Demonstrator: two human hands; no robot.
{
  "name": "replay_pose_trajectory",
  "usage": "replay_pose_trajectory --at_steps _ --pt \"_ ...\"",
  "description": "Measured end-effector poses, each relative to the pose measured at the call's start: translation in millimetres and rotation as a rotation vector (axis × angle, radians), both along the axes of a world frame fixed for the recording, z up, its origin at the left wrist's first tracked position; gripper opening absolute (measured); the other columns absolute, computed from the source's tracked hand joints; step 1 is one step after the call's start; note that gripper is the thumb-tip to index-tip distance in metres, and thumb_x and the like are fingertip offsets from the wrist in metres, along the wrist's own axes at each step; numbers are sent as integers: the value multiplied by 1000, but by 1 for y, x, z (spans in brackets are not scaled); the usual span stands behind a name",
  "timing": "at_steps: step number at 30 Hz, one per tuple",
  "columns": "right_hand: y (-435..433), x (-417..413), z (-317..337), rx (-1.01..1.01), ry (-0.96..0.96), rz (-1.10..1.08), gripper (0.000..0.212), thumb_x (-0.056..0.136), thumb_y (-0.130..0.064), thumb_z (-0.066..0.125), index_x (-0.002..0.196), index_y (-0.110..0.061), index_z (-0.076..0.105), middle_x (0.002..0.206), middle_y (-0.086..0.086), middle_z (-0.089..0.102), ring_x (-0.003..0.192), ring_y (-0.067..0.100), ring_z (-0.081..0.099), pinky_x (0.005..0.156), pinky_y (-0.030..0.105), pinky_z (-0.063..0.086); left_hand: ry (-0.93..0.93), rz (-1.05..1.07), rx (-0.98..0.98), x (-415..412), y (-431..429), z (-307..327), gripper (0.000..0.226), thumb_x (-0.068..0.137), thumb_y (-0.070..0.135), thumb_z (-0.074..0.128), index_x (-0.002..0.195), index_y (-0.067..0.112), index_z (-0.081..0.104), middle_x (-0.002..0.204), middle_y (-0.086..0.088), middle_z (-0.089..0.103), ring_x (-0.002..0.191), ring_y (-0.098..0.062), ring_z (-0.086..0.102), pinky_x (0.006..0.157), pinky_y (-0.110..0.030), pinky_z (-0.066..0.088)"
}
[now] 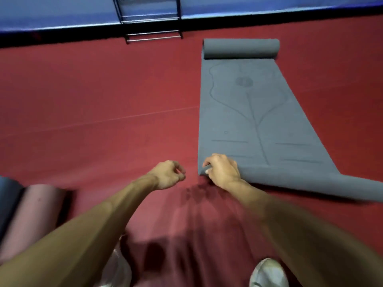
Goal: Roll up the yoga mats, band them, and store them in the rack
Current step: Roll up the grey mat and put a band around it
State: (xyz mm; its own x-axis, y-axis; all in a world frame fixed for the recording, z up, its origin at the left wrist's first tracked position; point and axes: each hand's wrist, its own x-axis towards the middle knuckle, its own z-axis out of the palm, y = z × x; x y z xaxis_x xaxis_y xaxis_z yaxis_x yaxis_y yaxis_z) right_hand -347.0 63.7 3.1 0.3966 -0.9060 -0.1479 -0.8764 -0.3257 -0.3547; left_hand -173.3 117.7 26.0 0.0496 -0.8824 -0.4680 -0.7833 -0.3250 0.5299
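Note:
A grey yoga mat (248,112) with an engraved line pattern lies on the red floor, running away from me. Its far end is curled into a roll, and its near end is curled into a thin roll too. My right hand (222,169) grips the left corner of that near roll. My left hand (169,175) hovers just left of the mat with fingers loosely curled, holding nothing. A metal rack (150,19) with horizontal bars stands against the blue wall at the back.
A rolled pink mat (35,212) and part of a dark blue rolled mat (8,199) lie at my lower left. My white shoes (268,273) show at the bottom edge. Red floor (93,96) stretches between me and the rack.

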Motion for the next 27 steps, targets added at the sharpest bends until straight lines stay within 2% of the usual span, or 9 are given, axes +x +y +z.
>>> replay_pose_trajectory --at_steps 3,6,9,11,13,16,19,24,27 --pt "12 65 16 20 -139 -2 16 83 -14 64 93 -25 71 105 0 69 106 25 60 86 32 44 5 141 -27 52 24 10 10 86 19 61 95 22 64 99 -8 70 93 -25 65 80 -26 48" --pt "25 126 18 60 -303 -34 12 81 -16 70 90 -24 72 95 0 72 97 22 63 80 29 47 -5 275 -34 92 46 6 23 86 18 60 108 18 63 106 -10 69 100 -27 64 83 -27 47" --pt "35 166 8 159 -498 -10 18 82 -9 69 96 -20 72 95 2 73 96 21 65 88 30 49 -44 357 -5 113 65 -9 40 87 18 60 126 14 55 117 -9 64 108 -26 60 89 -27 44" --pt "39 166 -5 218 -446 114 29 85 -10 66 113 -16 66 109 4 68 106 21 61 96 28 45 -53 408 25 117 70 -23 46 88 19 60 131 12 49 123 -10 61 113 -27 57 94 -28 43" --pt "34 140 -24 213 -256 224 42 86 -16 66 127 -18 57 125 7 58 120 23 52 104 31 38 -57 417 47 109 69 -36 49 88 18 60 134 9 46 125 -12 60 114 -27 56 95 -29 43" --pt "21 68 -51 172 -68 171 50 87 -19 63 134 -19 50 132 6 49 130 24 41 110 36 32 -87 288 71 79 55 -49 49 88 18 60 134 9 47 127 -11 58 115 -27 55 93 -28 42" --pt "22 -9 -69 45 59 79 42 88 -21 59 130 -21 54 126 2 46 125 22 38 105 34 30 -89 108 29 37 39 -59 39 89 16 57 128 10 55 128 -10 60 117 -25 56 93 -25 39" --pt "51 -86 -106 -161 78 -6 37 71 -18 75 106 -15 65 98 6 56 95 30 57 83 42 49 -59 -252 -22 -35 25 -86 38 88 10 56 126 11 58 131 -7 57 123 -22 50 99 -20 31" --pt "68 -96 -125 -169 89 -2 56 65 -20 80 117 -13 61 99 5 57 92 28 58 80 42 55 -124 -401 -17 -54 22 -111 57 85 19 60 139 18 46 144 -3 42 132 -23 40 110 -29 30"
